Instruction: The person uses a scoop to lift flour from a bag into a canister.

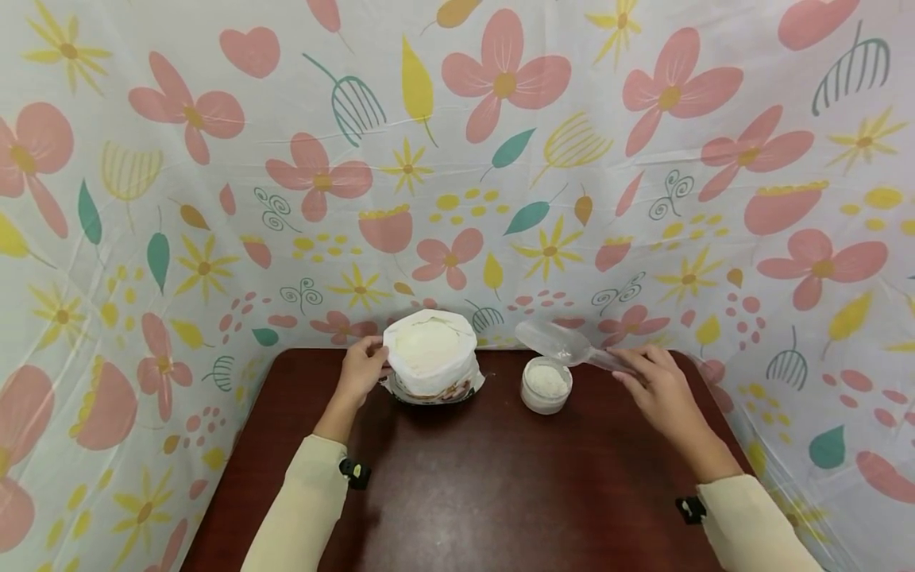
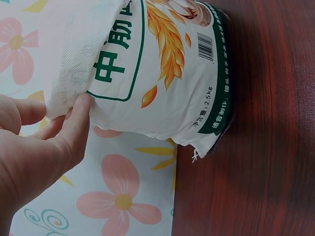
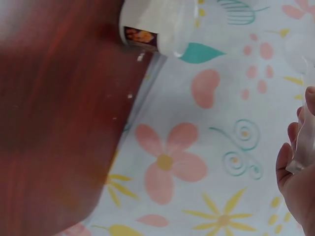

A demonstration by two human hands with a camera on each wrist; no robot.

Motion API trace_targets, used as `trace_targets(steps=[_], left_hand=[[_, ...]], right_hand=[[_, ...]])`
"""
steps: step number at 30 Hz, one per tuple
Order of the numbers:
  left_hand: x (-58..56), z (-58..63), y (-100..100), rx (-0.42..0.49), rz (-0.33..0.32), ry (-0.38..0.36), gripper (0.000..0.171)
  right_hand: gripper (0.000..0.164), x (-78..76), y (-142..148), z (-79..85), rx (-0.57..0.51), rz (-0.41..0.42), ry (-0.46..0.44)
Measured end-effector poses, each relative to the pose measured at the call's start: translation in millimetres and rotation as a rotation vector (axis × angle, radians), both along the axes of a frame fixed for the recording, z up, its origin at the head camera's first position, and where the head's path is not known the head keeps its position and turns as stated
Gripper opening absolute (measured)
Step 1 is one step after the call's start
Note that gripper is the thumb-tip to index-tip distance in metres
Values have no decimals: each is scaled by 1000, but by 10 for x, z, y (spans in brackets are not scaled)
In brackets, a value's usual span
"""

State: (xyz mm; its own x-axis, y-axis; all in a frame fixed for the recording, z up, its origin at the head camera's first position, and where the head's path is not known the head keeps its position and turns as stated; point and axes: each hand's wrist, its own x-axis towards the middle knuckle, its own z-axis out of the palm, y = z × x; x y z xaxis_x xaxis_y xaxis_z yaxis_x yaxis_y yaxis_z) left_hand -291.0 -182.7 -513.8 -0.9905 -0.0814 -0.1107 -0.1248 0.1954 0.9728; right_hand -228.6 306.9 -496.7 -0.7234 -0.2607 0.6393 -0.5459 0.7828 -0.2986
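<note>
A white flour bag [image 1: 403,377] with its top rolled outward stands at the table's back edge, filled with pale flour [image 1: 429,345]. My left hand [image 1: 360,372] pinches the folded rim on the bag's left side, thumb and fingers at the cloth in the left wrist view. Green print and a wheat ear mark the bag's front [image 2: 167,49]. My right hand [image 1: 658,389] grips the handle of a clear plastic scoop [image 1: 557,342], its bowl pointing left. The scoop hangs above and just behind a small clear jar [image 1: 536,403] of white powder [image 1: 546,381].
The dark red-brown table [image 1: 457,492] ends right behind the bag and jar. A flower-print curtain [image 1: 457,199] surrounds the back and sides. White specks [image 3: 130,96] lie on the table near the jar.
</note>
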Motion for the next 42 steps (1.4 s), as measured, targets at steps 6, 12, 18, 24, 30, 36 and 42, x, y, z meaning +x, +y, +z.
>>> trace_targets(steps=[6,12,18,24,30,36,42], left_hand=[[-10,-14,-7,-5,-3,2,37],[-10,-3,-1,-10,4,-6,37],[-22,0,3,-2,1,-16,38],[-13,-3,-5,-16,-1,-17,38],[-4,0,-3,-18,-5,-20,38],[-6,17,4,-9,-1,-16,38],[0,25,3,-15,-1,-19,37]], right_hand=[[45,-136,-125,235,35,51,1],[43,-330,-266,469,118,128,14],[39,-513,-439,720,209,202,13],[36,-667,-646,959,285,309,4],[32,-821,-822,1111,380,333,-69],[33,-963,-1029,1303,494,342,-173],[28,-1094,-1272,1486,631,347,-219]])
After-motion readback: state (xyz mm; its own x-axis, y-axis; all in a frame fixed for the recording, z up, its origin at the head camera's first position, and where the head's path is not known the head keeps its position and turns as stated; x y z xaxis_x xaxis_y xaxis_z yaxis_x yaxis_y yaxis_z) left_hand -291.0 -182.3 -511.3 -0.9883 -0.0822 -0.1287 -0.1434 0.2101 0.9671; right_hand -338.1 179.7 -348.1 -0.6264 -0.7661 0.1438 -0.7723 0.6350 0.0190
